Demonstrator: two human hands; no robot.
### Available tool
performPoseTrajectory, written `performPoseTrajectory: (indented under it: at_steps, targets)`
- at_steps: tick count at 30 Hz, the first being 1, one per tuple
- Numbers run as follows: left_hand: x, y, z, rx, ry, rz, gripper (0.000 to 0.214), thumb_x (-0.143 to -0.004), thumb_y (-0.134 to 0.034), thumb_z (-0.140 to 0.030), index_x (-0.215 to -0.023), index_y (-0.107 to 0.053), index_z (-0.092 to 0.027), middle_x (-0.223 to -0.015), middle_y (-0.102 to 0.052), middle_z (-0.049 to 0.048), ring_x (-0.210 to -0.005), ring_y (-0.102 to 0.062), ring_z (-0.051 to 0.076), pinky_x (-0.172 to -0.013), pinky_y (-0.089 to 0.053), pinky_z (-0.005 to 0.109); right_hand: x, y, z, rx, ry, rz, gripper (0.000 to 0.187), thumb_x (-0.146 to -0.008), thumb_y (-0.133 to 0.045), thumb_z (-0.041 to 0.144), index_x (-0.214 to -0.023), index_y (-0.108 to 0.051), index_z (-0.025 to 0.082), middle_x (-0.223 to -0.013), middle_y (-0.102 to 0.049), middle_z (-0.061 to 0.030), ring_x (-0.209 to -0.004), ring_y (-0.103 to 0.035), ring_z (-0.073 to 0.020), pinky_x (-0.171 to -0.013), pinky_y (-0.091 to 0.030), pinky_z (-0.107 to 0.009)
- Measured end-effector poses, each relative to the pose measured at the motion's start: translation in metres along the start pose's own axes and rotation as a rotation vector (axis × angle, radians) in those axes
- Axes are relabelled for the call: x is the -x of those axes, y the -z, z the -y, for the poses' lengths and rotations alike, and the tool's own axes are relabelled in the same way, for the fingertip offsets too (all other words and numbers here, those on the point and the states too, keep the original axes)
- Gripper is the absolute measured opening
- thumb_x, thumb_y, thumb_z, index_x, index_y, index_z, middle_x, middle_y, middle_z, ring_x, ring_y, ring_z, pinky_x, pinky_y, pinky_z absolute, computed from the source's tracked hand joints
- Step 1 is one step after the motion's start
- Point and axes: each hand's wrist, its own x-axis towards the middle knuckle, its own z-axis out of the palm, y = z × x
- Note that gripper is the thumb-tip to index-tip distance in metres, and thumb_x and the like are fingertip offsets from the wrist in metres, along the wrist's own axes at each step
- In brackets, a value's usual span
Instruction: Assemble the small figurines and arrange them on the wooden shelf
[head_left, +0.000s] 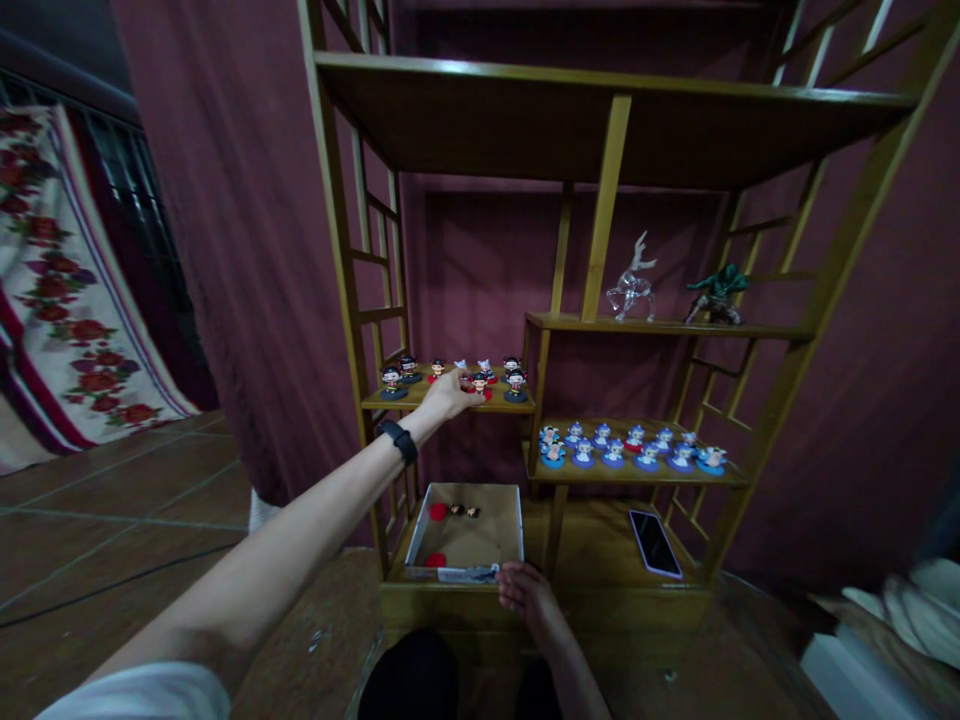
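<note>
My left hand [448, 393] reaches up to the small shelf on the left, thumb and fingers closed on a small figurine [480, 384] with a red base at the shelf's front. Around it stand several more figurines, among them a dark-haired one [515, 385] on a dark base and another [392, 382] at the left end. Down by the front right corner of a shallow cardboard box [463, 575] is my right hand [529, 590], its fingers curled; what they hold, if anything, is hidden. Inside the box lie red round pieces [436, 560] and two small dark-haired figure parts [472, 511].
Several blue and purple figurines [615, 453] stand on the lower right shelf [637, 475]. Above them are a clear deer figurine [632, 285] and a green figure [720, 295]. A phone [655, 543] lies at the bottom right. Wooden uprights [604, 220] divide the rack.
</note>
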Motion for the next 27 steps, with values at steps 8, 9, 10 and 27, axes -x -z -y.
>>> performPoseTrajectory:
  at_steps: [8, 9, 10, 27]
  targets:
    - [0.005, 0.0, -0.004, -0.044, -0.012, -0.005, 0.064, -0.047, -0.079, -0.017, -0.107, -0.056, -0.013, -0.074, -0.066, 0.0005, -0.066, -0.061, 0.013, -0.059, -0.045, 0.021, -0.002, 0.002, -0.001, 0.004, -0.008, 0.003, 0.038, -0.053, -0.074, 0.036, -0.085, -0.065, 0.017, -0.086, -0.07, -0.0097, -0.075, -0.064, -0.0198, -0.071, -0.048, -0.032]
    - [0.005, 0.0, -0.005, -0.052, -0.012, -0.007, 0.064, -0.047, -0.079, -0.018, -0.107, -0.055, -0.013, -0.075, -0.066, 0.0007, -0.066, -0.061, 0.013, -0.059, -0.045, 0.021, -0.002, 0.002, 0.0, 0.003, -0.01, 0.0, 0.039, -0.052, -0.074, 0.036, -0.084, -0.065, 0.017, -0.086, -0.07, -0.0095, -0.074, -0.064, -0.0199, -0.07, -0.048, -0.032]
    - [0.006, 0.0, -0.005, -0.06, -0.013, -0.008, 0.064, -0.047, -0.078, -0.018, -0.107, -0.055, -0.013, -0.075, -0.066, 0.0007, -0.066, -0.061, 0.014, -0.059, -0.045, 0.021, -0.001, 0.001, 0.001, 0.002, -0.011, -0.002, 0.039, -0.051, -0.075, 0.036, -0.084, -0.065, 0.017, -0.085, -0.07, -0.0092, -0.074, -0.064, -0.0198, -0.07, -0.048, -0.032]
    - [0.041, 0.0, -0.02, -0.656, -0.214, -0.082, 0.05, -0.076, -0.055, -0.045, -0.115, -0.05, -0.016, -0.089, -0.066, 0.0091, -0.085, -0.061, 0.023, -0.072, -0.042, 0.027, 0.005, -0.007, 0.007, 0.035, -0.034, -0.038, 0.033, -0.053, -0.075, 0.033, -0.081, -0.065, 0.017, -0.078, -0.07, -0.0056, -0.07, -0.064, -0.0171, -0.07, -0.048, -0.03]
